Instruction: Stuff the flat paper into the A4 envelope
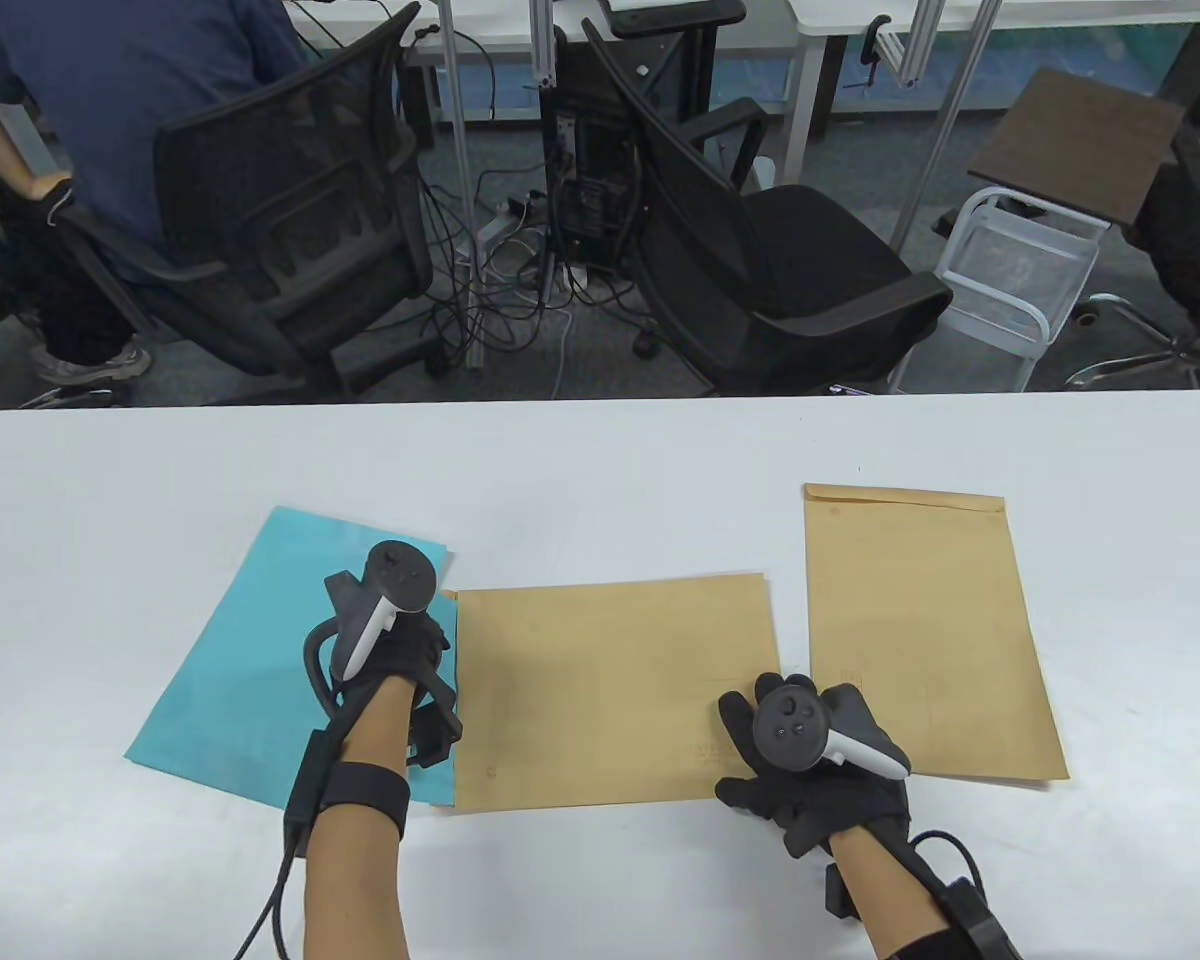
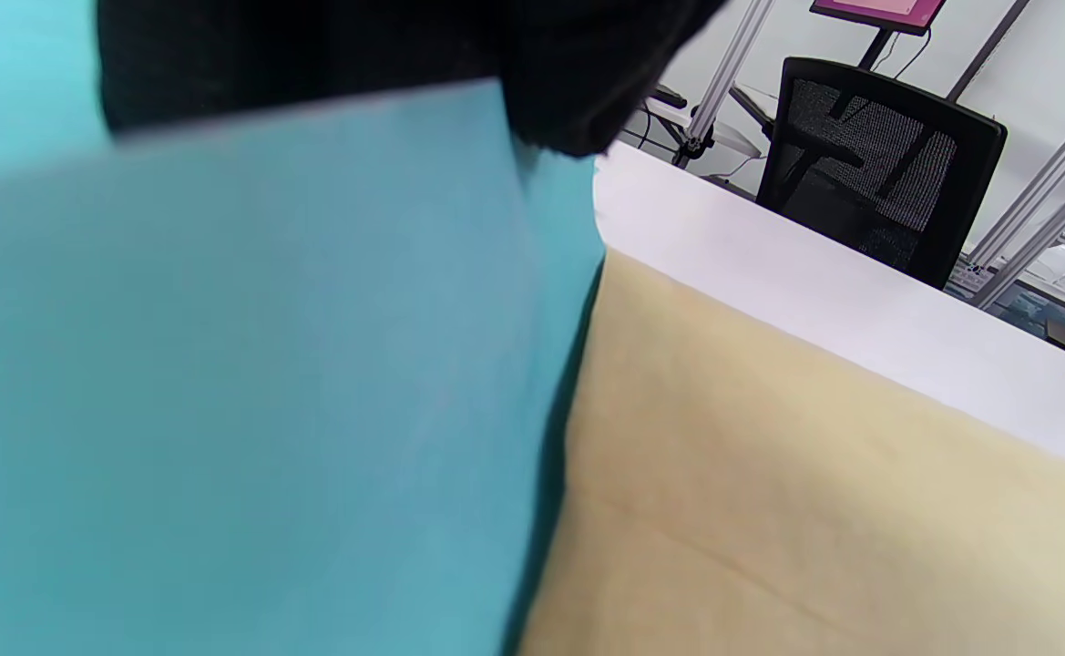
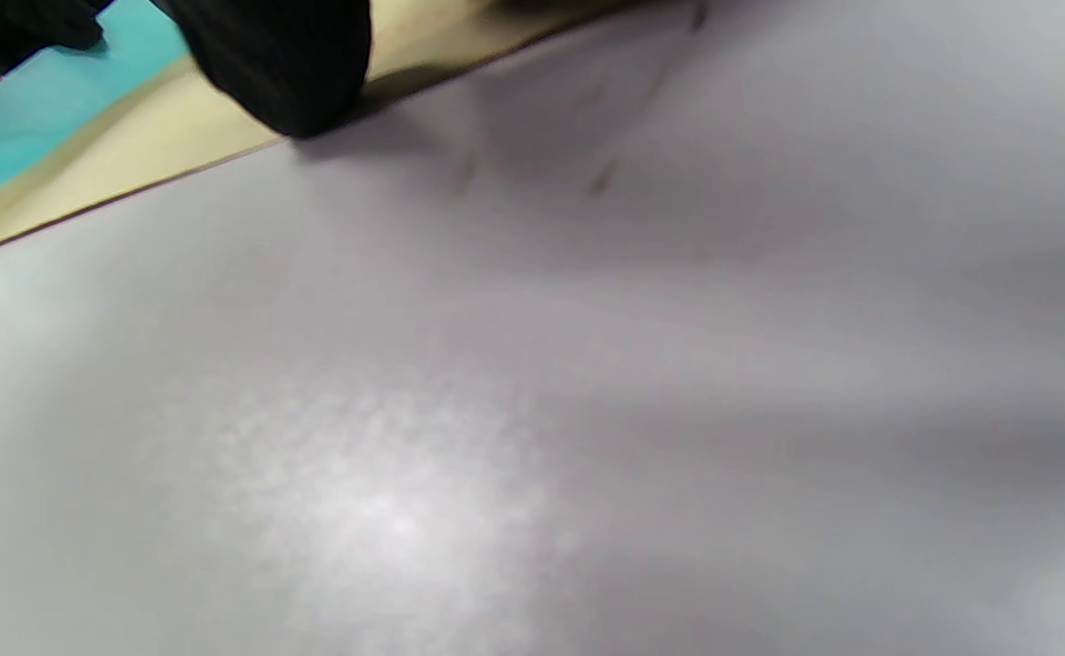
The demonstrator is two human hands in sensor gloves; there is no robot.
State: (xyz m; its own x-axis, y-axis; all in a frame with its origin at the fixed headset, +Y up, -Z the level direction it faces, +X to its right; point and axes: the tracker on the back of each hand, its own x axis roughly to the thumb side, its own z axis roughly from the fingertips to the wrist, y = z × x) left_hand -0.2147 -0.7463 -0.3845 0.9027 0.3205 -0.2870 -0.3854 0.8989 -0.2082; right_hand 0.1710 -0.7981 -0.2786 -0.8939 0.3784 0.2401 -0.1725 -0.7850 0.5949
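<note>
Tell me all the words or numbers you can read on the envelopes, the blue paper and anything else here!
None can be read.
Middle envelope: faint reddish marks near its lower right corner, by the right hand, too small to read.
Right envelope: faint reddish marks near its lower left, too faint to read.
Blue paper: plain, no writing shows.
Trackers on both hands: only buttons, no readable labels.
</note>
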